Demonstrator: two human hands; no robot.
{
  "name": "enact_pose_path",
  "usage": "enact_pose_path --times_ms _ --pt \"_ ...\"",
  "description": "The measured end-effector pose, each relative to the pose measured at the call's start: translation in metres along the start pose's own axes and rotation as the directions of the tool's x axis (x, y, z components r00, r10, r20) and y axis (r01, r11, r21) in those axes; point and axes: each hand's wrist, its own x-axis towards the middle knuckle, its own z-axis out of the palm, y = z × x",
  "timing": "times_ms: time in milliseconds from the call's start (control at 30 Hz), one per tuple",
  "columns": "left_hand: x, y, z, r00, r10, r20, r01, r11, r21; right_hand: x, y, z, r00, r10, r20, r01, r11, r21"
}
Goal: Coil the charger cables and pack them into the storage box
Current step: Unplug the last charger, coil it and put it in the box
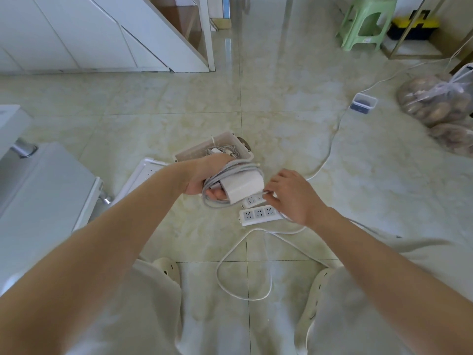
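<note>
From the head view, the person crouches over the tiled floor (281,111). The left hand (204,175) is curled round a grey charger cable (230,169) that is wound into loops, and it holds the white charger block (243,187) against those loops. The right hand (294,198) is just beside it, and its fingertips (268,193) pinch what looks like the loose end of that same cable. So the winding looks nearly done, and the step in hand seems to be tucking the last bit in so the loops stay together. The storage box (197,149) sits open on the floor just behind the left hand, with some other white cables already inside. Its lid (146,172) lies next to it. Two power strips (258,213) lie on the floor under the right hand, and a long white cord (218,271) lies loose between the person's feet. The next move, I think, is to lower the bundle into the box without letting go of the loops too soon, or they may spring open.
</note>
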Motion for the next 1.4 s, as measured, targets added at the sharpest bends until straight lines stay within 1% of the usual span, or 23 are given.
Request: enact_pose_path --times_ms 67,133,200,233,267,333,433,500,533,567,600,667,700,767,800,833,867,933,967,1100,1233,1300,1400 --pt "-0.005 -0.003 0.000 0.999 -0.034 0.014 0.032 0.985 0.169 -0.002 0.007 -0.003 0.995 0.056 0.081 -0.055 0.998 -0.013" --pt "-0.006 -0.007 -0.002 0.994 -0.083 -0.078 0.105 0.935 0.340 -0.004 0.011 -0.008 0.984 0.103 0.142 -0.097 0.994 -0.048" --pt "-0.001 -0.012 -0.006 0.980 -0.078 -0.181 0.171 0.794 0.584 -0.006 0.009 -0.014 0.976 0.153 0.158 -0.144 0.987 -0.065" --pt "0.003 -0.015 -0.007 0.969 -0.047 -0.242 0.201 0.720 0.664 -0.006 0.006 -0.016 0.968 0.181 0.172 -0.173 0.983 -0.060" --pt "0.006 -0.019 -0.009 0.949 -0.023 -0.315 0.241 0.696 0.676 -0.006 0.003 -0.018 0.963 0.199 0.179 -0.199 0.980 -0.022" --pt "0.010 -0.026 -0.015 0.900 0.026 -0.435 0.280 0.729 0.624 -0.005 -0.004 -0.019 0.963 0.201 0.176 -0.229 0.961 0.152" --pt "0.012 -0.029 -0.019 0.847 0.139 -0.513 0.223 0.784 0.579 0.000 -0.016 -0.021 0.966 0.218 0.140 -0.257 0.866 0.430" --pt "0.012 -0.028 -0.018 0.810 0.267 -0.522 0.164 0.752 0.639 0.003 -0.024 -0.024 0.941 0.286 0.179 -0.337 0.763 0.552" --pt "0.011 -0.028 -0.016 0.784 0.343 -0.517 0.148 0.706 0.693 0.004 -0.028 -0.027 0.918 0.324 0.230 -0.396 0.694 0.602" --pt "0.012 -0.028 -0.016 0.757 0.414 -0.506 0.137 0.656 0.742 0.004 -0.032 -0.029 0.890 0.352 0.289 -0.451 0.590 0.669" --pt "0.011 -0.028 -0.015 0.732 0.473 -0.490 0.124 0.616 0.778 0.005 -0.036 -0.032 0.861 0.372 0.347 -0.492 0.440 0.751" --pt "0.012 -0.028 -0.016 0.694 0.549 -0.465 0.081 0.582 0.809 0.005 -0.037 -0.036 0.805 0.398 0.441 -0.505 0.069 0.860" --pt "0.012 -0.028 -0.017 0.674 0.578 -0.459 0.064 0.573 0.817 0.005 -0.037 -0.038 0.784 0.393 0.480 -0.473 -0.121 0.872" --pt "0.013 -0.028 -0.017 0.643 0.620 -0.449 0.062 0.542 0.838 0.005 -0.036 -0.041 0.771 0.343 0.537 -0.360 -0.461 0.811" --pt "0.013 -0.028 -0.017 0.640 0.629 -0.442 0.066 0.528 0.847 0.005 -0.036 -0.041 0.772 0.310 0.555 -0.310 -0.578 0.755" --pt "0.013 -0.029 -0.017 0.644 0.630 -0.434 0.068 0.518 0.853 0.005 -0.037 -0.041 0.771 0.286 0.569 -0.278 -0.652 0.705" --pt "0.013 -0.030 -0.017 0.653 0.625 -0.428 0.071 0.512 0.856 0.006 -0.038 -0.040 0.759 0.287 0.584 -0.262 -0.686 0.679" --pt "0.015 -0.033 -0.018 0.675 0.605 -0.423 0.087 0.504 0.859 0.006 -0.042 -0.036 0.718 0.356 0.597 -0.261 -0.658 0.706" --pt "0.015 -0.034 -0.019 0.680 0.595 -0.428 0.098 0.505 0.858 0.005 -0.045 -0.036 0.709 0.399 0.582 -0.283 -0.595 0.752" --pt "0.015 -0.037 -0.026 0.661 0.577 -0.480 0.126 0.544 0.829 0.001 -0.048 -0.037 0.775 0.444 0.450 -0.394 -0.217 0.893" --pt "0.014 -0.042 -0.033 0.663 0.551 -0.506 0.151 0.564 0.812 -0.006 -0.049 -0.035 0.760 0.535 0.369 -0.475 0.070 0.877" --pt "0.013 -0.044 -0.037 0.656 0.525 -0.542 0.162 0.603 0.781 -0.011 -0.046 -0.036 0.767 0.564 0.306 -0.456 0.144 0.879" --pt "0.012 -0.048 -0.048 0.612 0.398 -0.684 0.244 0.728 0.641 -0.019 -0.044 -0.038 0.842 0.495 0.212 -0.370 0.246 0.896"
